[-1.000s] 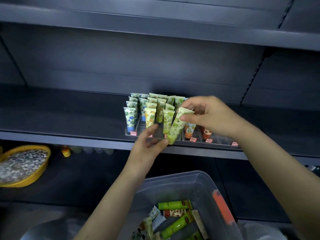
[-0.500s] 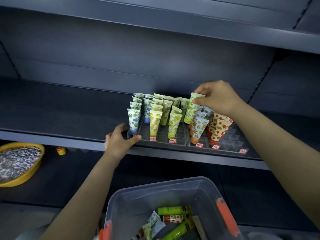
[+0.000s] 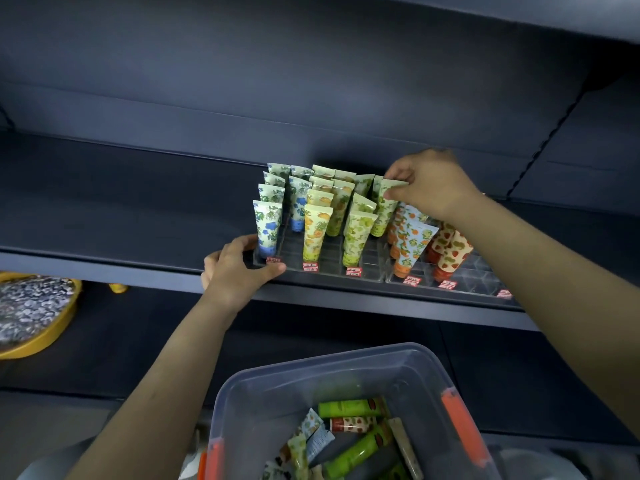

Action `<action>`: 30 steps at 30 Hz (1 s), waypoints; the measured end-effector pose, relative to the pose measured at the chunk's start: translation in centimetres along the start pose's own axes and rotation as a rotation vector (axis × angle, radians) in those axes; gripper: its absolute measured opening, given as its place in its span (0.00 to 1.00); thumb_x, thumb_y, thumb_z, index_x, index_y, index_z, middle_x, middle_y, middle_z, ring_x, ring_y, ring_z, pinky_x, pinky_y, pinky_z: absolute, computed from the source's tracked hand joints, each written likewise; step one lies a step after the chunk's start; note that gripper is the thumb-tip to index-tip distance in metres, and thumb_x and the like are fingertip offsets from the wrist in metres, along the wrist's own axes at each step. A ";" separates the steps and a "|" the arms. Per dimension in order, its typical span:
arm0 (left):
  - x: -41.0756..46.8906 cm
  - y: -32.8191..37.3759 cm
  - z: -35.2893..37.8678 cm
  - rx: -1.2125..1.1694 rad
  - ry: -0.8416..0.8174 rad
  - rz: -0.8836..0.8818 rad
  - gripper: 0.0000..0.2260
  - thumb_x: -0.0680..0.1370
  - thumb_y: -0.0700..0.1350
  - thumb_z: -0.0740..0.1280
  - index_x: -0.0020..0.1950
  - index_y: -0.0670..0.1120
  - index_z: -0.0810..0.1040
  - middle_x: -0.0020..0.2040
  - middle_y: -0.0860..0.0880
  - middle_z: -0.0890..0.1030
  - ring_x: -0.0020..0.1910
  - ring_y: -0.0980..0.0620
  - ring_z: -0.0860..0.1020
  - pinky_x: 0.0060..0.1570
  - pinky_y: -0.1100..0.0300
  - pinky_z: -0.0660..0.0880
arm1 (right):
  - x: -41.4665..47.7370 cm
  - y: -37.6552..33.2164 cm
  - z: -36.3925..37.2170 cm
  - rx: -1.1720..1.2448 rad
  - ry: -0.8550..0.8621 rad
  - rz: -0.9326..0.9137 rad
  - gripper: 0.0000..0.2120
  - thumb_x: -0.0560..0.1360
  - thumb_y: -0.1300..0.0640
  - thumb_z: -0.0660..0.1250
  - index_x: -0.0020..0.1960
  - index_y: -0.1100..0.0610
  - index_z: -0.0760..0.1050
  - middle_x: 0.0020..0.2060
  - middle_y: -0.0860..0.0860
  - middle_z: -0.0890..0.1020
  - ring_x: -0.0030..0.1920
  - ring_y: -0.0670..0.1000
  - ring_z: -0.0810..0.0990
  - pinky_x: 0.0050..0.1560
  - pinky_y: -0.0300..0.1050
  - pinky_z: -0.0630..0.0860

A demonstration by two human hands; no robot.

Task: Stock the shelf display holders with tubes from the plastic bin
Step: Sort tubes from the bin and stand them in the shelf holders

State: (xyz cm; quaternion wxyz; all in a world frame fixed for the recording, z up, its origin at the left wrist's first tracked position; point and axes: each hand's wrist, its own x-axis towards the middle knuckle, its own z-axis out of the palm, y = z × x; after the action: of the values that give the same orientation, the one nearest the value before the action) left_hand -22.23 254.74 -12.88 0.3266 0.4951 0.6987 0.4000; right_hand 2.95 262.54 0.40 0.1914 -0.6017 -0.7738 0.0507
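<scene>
Rows of tubes (image 3: 315, 230) are seen standing cap-down in the clear display holder (image 3: 332, 252), which is set at the front edge of the dark shelf (image 3: 138, 209). The right hand (image 3: 433, 183) is held over the holder's back right part. The flat crimped top of a green-patterned tube (image 3: 383, 211) is pinched between its thumb and fingertips. That tube is stood in the holder's rightmost row, leaning slightly.

The holder's front left corner is gripped by the left hand (image 3: 239, 268). The thumb is laid along the front rim, just beside a red price tag (image 3: 273, 260), and the fingers are curled round the left side.

Just right of the holder a second clear holder (image 3: 481, 271) is seen, with orange-print and strawberry-print tubes stood in it. Below and in front of the holder a translucent plastic bin (image 3: 277, 382) with orange latches (image 3: 460, 427) is shown, and loose tubes (image 3: 349, 408) are heaped in it. Far to the left of the holder and lower down, a yellow basket (image 3: 52, 327) is partly shown on the shelf beneath.
</scene>
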 end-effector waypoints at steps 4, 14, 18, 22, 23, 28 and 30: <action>0.2 0.2 0.6 0.022 0.080 0.008 0.25 0.71 0.55 0.73 0.65 0.56 0.71 0.46 0.65 0.67 0.68 0.51 0.58 0.67 0.52 0.63 | 0.3 0.5 0.6 -0.044 0.018 0.008 0.12 0.70 0.55 0.73 0.53 0.53 0.80 0.52 0.51 0.82 0.53 0.52 0.79 0.58 0.51 0.75; 0.4 -0.2 1.1 0.053 0.153 0.037 0.24 0.70 0.55 0.73 0.64 0.56 0.72 0.44 0.64 0.66 0.67 0.51 0.60 0.64 0.55 0.61 | 0.4 0.9 1.6 -0.079 -0.007 0.010 0.12 0.70 0.53 0.73 0.54 0.53 0.80 0.53 0.51 0.83 0.54 0.52 0.79 0.60 0.50 0.73; 0.4 -0.2 1.2 0.051 0.158 0.032 0.24 0.70 0.55 0.73 0.64 0.56 0.72 0.43 0.67 0.63 0.67 0.52 0.60 0.63 0.56 0.61 | 0.5 1.1 1.7 -0.041 -0.014 0.014 0.08 0.70 0.54 0.73 0.50 0.51 0.81 0.49 0.50 0.84 0.51 0.50 0.80 0.60 0.50 0.74; 0.2 0.1 1.0 0.065 0.158 0.022 0.24 0.71 0.55 0.73 0.64 0.55 0.72 0.42 0.67 0.62 0.67 0.51 0.61 0.64 0.55 0.61 | 0.5 1.2 1.3 0.021 0.002 0.014 0.05 0.71 0.56 0.73 0.46 0.50 0.81 0.44 0.47 0.83 0.47 0.47 0.80 0.59 0.47 0.75; 0.1 0.1 1.0 0.071 0.152 0.019 0.24 0.71 0.54 0.73 0.65 0.54 0.72 0.42 0.67 0.61 0.67 0.51 0.61 0.65 0.55 0.62 | 0.5 1.2 1.2 0.039 0.009 0.020 0.05 0.71 0.57 0.72 0.45 0.49 0.80 0.41 0.46 0.82 0.46 0.46 0.80 0.58 0.45 0.75; 0.1 0.3 0.5 0.086 0.097 0.014 0.24 0.72 0.56 0.72 0.66 0.55 0.71 0.49 0.63 0.71 0.66 0.51 0.60 0.65 0.53 0.64 | -0.7 0.9 0.1 0.097 0.067 0.007 0.06 0.71 0.57 0.72 0.47 0.52 0.81 0.41 0.46 0.81 0.48 0.49 0.81 0.57 0.48 0.77; -0.1 0.4 -0.2 0.044 0.045 0.024 0.25 0.72 0.55 0.72 0.67 0.52 0.71 0.54 0.58 0.74 0.67 0.51 0.62 0.65 0.52 0.66 | -1.7 0.4 -0.8 0.088 0.084 -0.022 0.07 0.71 0.57 0.72 0.50 0.54 0.81 0.43 0.48 0.82 0.50 0.50 0.80 0.57 0.50 0.76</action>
State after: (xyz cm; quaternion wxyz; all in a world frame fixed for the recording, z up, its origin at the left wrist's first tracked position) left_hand -22.16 254.66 -12.39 0.2950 0.5013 0.7085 0.3995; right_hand 3.97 260.89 0.59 0.2504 -0.5857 -0.7688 0.0571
